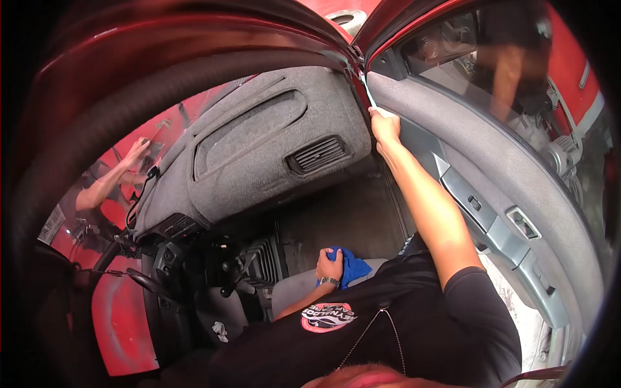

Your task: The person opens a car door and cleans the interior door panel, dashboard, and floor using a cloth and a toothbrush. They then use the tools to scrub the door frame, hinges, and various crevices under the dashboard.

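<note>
My right hand (386,125) is closed around a thin, pale blue-white stick-like tool (369,94). The tool points up into the gap between the end of the grey dashboard (252,139) and the open car door (479,136), near the hinge side. What its far tip is like is too small to tell. Lower down, over the seat, my left hand (329,265) grips a bunched blue cloth (353,267); a metal watch sits on that wrist.
A gear lever (228,266) and its boot stand left of the seat, with the steering wheel (145,282) beyond. Crumpled white paper (220,332) lies on the far seat. Through the windshield a person's arm (107,187) shows, and another arm (508,81) through the door window.
</note>
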